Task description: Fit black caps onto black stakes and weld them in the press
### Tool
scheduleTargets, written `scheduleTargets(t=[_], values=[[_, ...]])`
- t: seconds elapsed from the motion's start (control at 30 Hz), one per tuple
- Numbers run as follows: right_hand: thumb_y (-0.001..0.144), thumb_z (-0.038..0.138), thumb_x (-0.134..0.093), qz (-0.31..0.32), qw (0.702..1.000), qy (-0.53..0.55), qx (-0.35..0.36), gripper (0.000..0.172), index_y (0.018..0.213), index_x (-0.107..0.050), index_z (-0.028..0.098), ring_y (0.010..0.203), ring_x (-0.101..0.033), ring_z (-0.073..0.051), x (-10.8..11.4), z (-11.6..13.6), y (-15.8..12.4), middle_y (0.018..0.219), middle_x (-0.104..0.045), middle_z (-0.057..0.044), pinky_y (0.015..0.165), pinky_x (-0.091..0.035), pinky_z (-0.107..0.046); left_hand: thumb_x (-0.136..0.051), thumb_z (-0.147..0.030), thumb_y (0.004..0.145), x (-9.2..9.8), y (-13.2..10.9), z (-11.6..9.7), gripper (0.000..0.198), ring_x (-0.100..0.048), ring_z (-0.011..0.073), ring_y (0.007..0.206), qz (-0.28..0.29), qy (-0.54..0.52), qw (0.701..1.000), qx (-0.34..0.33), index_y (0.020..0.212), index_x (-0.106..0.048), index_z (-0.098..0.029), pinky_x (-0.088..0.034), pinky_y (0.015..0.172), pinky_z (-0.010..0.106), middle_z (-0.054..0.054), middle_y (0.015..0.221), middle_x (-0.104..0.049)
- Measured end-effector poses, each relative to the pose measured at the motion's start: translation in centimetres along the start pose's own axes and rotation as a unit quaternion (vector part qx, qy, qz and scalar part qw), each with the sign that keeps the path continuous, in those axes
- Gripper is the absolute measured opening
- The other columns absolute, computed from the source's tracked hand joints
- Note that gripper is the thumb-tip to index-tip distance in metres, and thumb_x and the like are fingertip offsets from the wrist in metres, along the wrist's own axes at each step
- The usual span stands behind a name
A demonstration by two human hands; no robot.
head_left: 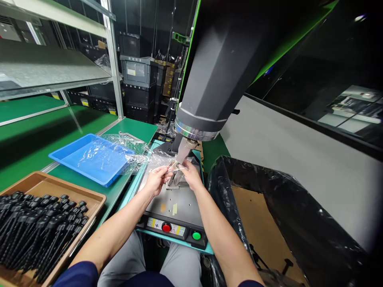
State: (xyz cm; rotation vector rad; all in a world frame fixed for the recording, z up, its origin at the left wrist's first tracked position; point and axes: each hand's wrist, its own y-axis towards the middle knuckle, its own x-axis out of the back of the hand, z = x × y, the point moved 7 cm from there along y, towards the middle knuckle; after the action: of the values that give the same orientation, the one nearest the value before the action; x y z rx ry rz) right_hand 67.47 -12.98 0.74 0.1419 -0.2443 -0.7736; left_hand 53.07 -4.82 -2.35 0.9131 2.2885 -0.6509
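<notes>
My left hand (158, 178) is closed in a pinch, just in front of the pale metal tool head (183, 150) of a bench press machine. On the other side, my right hand (190, 173) has its fingers bent in towards the same spot. Between the fingertips is a small, thin, see-through piece; its kind is too small to tell. Below the hands a metal fixture (172, 185) stands on the grey base plate (179, 201). Crumpled clear plastic film (136, 158) stretches from a blue tray (70, 156) towards my left hand.
A brown tray (100, 198) full of black rod-like parts with knobbed ends (44, 223) stands at the left. Red (166, 227) and green (196, 235) buttons line the machine's front. To the right is a bin lined with black plastic (223, 187). Crates (139, 71) are stacked behind.
</notes>
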Motion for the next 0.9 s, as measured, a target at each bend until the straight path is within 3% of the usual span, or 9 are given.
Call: scheduleTargets(t=[0.17, 0.33, 0.47, 0.6, 0.67, 0.77, 0.9], values=[[0.073, 0.044, -0.066, 0.012, 1.000, -0.007, 0.008, 0.030, 0.090, -0.072, 0.020, 0.109, -0.059, -0.028, 0.0, 0.1, 0.4, 0.104, -0.070, -0.006, 0.101, -0.041, -0.042, -0.079, -0.024, 0.073, 0.1, 0.0, 0.2, 0.024, -0.070, 0.0138, 0.069, -0.005, 0.002, 1.000, 0.002, 0.091, -0.069, -0.012, -0.055, 0.058, 0.020, 0.013, 0.096, -0.075], [0.067, 0.041, -0.072, -0.013, 0.995, 0.091, -0.037, 0.041, 0.103, -0.070, 0.021, 0.110, -0.060, -0.027, 0.1, -1.3, -0.1, 0.112, -0.069, -0.007, 0.097, -0.045, -0.040, -0.079, -0.022, 0.073, 0.3, 0.1, 0.3, 0.023, -0.070, 0.0139, 0.068, -0.007, 0.000, 1.000, 0.002, 0.091, -0.069, -0.011, -0.055, 0.057, 0.020, 0.012, 0.092, -0.075], [0.070, 0.053, -0.070, -0.088, 0.947, 0.270, -0.148, 0.043, 0.099, -0.067, 0.022, 0.109, -0.062, -0.028, 2.1, -3.9, -1.6, 0.112, -0.070, -0.011, 0.084, -0.052, -0.039, -0.079, -0.021, 0.073, 0.5, 0.2, 0.3, 0.022, -0.070, 0.0138, 0.067, -0.025, 0.006, 1.000, 0.002, 0.090, -0.069, -0.010, -0.053, 0.055, 0.018, 0.009, 0.083, -0.074], [0.079, 0.075, -0.049, -0.085, 0.921, 0.331, -0.188, 0.060, 0.098, -0.065, 0.021, 0.096, -0.067, -0.029, 3.4, -4.7, -2.9, 0.104, -0.071, -0.014, 0.072, -0.054, -0.040, -0.079, -0.022, 0.072, 0.6, 0.4, 0.3, 0.024, -0.070, 0.0138, 0.068, -0.033, 0.029, 0.999, 0.007, 0.090, -0.068, -0.009, -0.053, 0.054, 0.018, 0.011, 0.085, -0.074], [0.076, 0.071, -0.061, -0.078, 0.930, 0.309, -0.185, 0.057, 0.105, -0.062, 0.021, 0.086, -0.068, -0.026, 3.7, -4.6, -3.1, 0.097, -0.072, -0.012, 0.068, -0.053, -0.036, -0.079, -0.022, 0.072, 0.6, 0.5, 0.3, 0.025, -0.070, 0.0134, 0.068, -0.036, 0.038, 0.999, 0.005, 0.091, -0.068, -0.009, -0.053, 0.054, 0.018, 0.011, 0.088, -0.074], [0.063, 0.049, -0.082, -0.086, 0.952, 0.247, -0.156, 0.062, 0.113, -0.057, 0.022, 0.073, -0.066, -0.020, 4.0, -4.2, -2.9, 0.085, -0.072, -0.005, 0.063, -0.049, -0.030, -0.079, -0.024, 0.072, 0.6, 0.7, 0.2, 0.025, -0.070, 0.0133, 0.069, -0.036, 0.049, 0.998, 0.005, 0.090, -0.068, -0.010, -0.052, 0.053, 0.018, 0.012, 0.092, -0.074], [0.056, 0.041, -0.085, -0.098, 0.956, 0.241, -0.132, 0.067, 0.113, -0.055, 0.021, 0.064, -0.061, -0.015, 4.0, -4.2, -2.7, 0.074, -0.068, 0.000, 0.059, -0.046, -0.026, -0.080, -0.025, 0.071, 0.7, 0.9, 0.2, 0.027, -0.070, 0.0133, 0.069, -0.028, 0.060, 0.998, -0.001, 0.090, -0.068, -0.012, -0.052, 0.053, 0.017, 0.010, 0.092, -0.074]])
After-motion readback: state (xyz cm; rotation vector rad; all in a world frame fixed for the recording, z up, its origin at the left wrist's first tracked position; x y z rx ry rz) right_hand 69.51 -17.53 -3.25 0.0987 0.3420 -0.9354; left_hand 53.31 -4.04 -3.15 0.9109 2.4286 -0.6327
